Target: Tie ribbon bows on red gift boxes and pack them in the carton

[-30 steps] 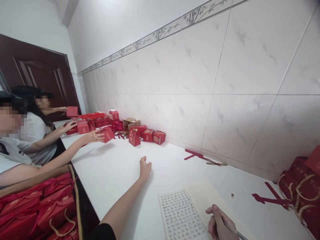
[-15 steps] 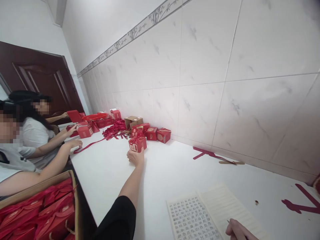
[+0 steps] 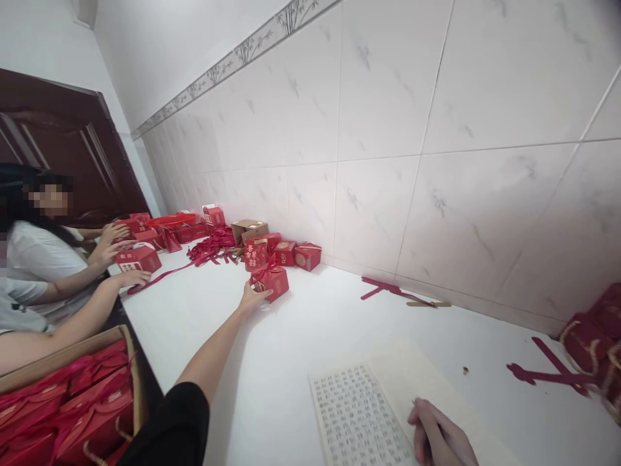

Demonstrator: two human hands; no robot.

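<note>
One notebook: laid open on the white table; its left page is covered with rows of handwritten characters.
Right hand: closed loosely around one pen, mostly hidden by the fingers, over the facing page.
One large carton: left open at the top; at least four packed boxes, red and ribboned, are held inside, with two rope handles seen.
Left hand: bent around the side of one red gift box, its thumb laid along the near face.
Red gift box: held at mid-table, before the wall-side boxes; a ribbon bow is set on top; the contents are hidden, and whether the base is touching the table cannot be told.
Two crimson ribbon pieces: one laid near the rope-handled packages at the right, one beside a gold strip near the wall.
At least four wall-side boxes: grouped closely, all red.
One small carton: set behind them; its inside is not clearly shown.
One ribbon heap: piled beside the small carton.
Three co-worker hands: seen at the left, among more red boxes.
One red basin: placed farther back; its contents cannot be made out.
</note>
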